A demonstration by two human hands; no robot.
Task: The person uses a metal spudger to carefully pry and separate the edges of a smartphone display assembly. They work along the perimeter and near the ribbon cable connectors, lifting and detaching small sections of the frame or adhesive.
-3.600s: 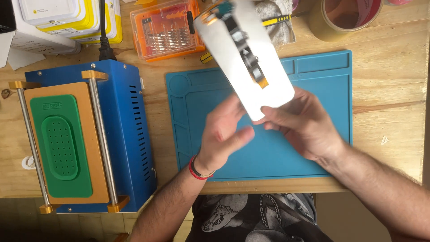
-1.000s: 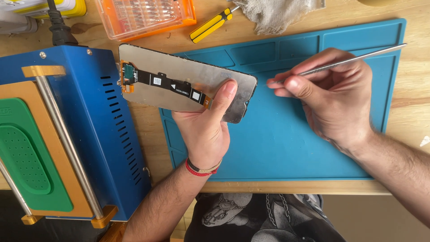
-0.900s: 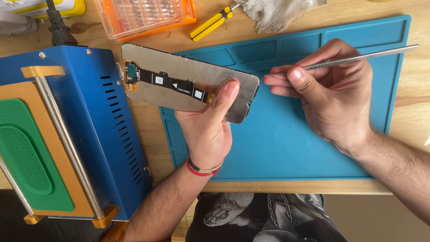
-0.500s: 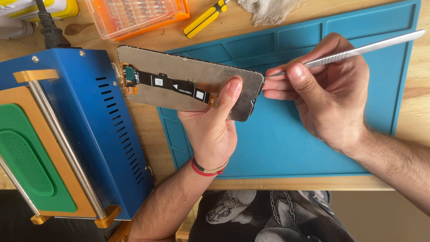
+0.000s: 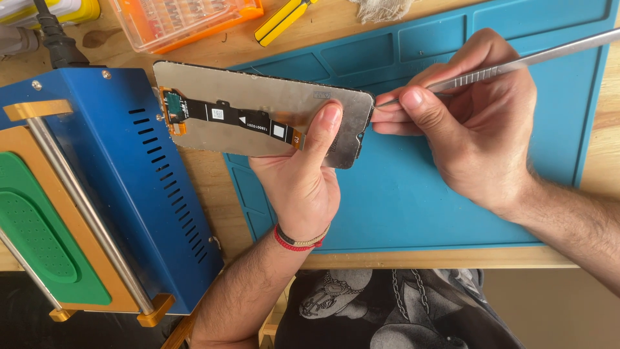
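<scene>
One screen panel point(image 5: 258, 113) gripped by left hand point(image 5: 300, 187), right hand point(image 5: 471, 129) pinching one metal pry tool point(image 5: 510, 64).

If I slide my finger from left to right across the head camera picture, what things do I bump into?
Green perforated rubber pad → blue metal machine box → grey phone screen panel with black ribbon cable → left hand → right hand holding thin silver metal tool.
</scene>
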